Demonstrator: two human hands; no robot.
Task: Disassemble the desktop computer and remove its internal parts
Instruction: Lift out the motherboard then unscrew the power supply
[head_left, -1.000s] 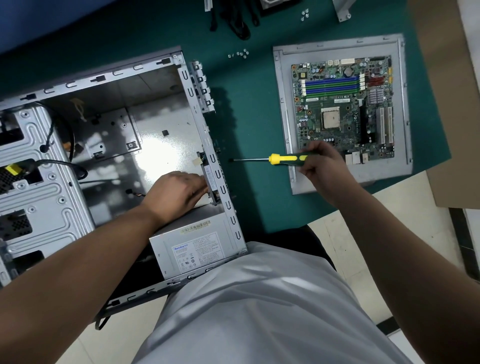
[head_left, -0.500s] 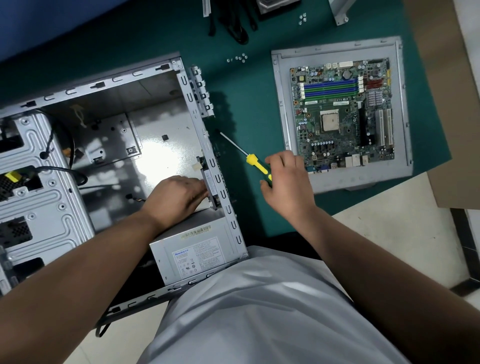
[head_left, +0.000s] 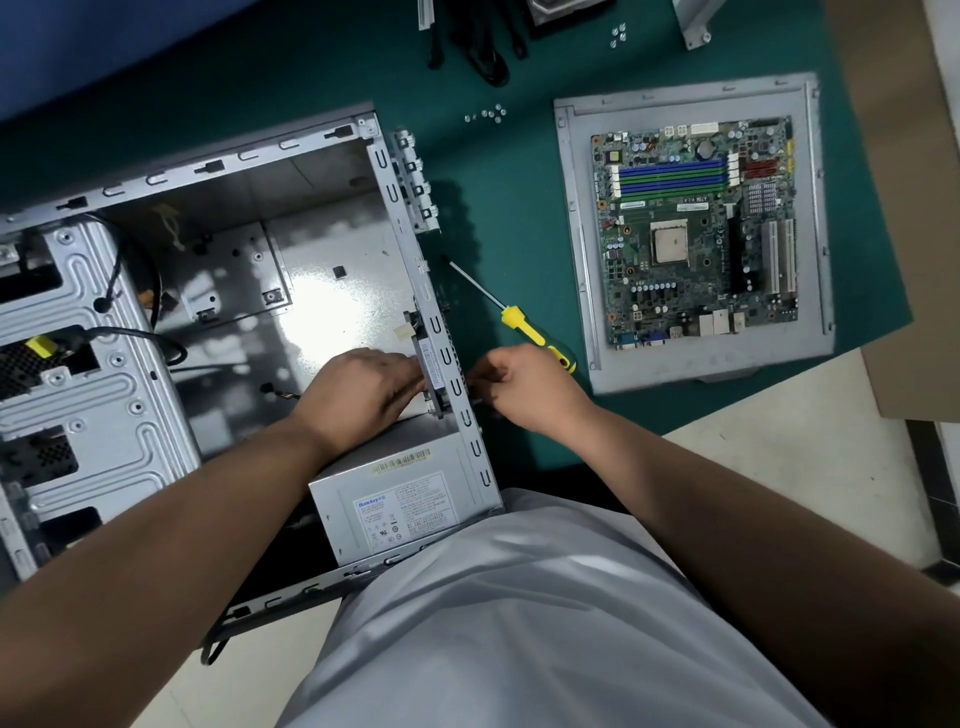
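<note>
The open grey computer case lies on its side on the green mat. A grey power supply sits in its near corner. My left hand is inside the case and grips a black fan-like part against the rear panel. My right hand is outside that panel, fingers curled and pinching something small at the panel; what it is cannot be made out. The yellow-handled screwdriver lies on the mat just beyond my right hand. The removed motherboard rests on a grey metal panel at the right.
The drive cage with black cables fills the case's left side. Loose screws lie on the mat behind the case, more screws farther back. Black cables lie at the mat's far edge. Brown cardboard borders the right.
My right hand swung the screwdriver left from the motherboard, laid it on the mat, and moved to the rear panel. My left hand stayed on the part inside the case.
</note>
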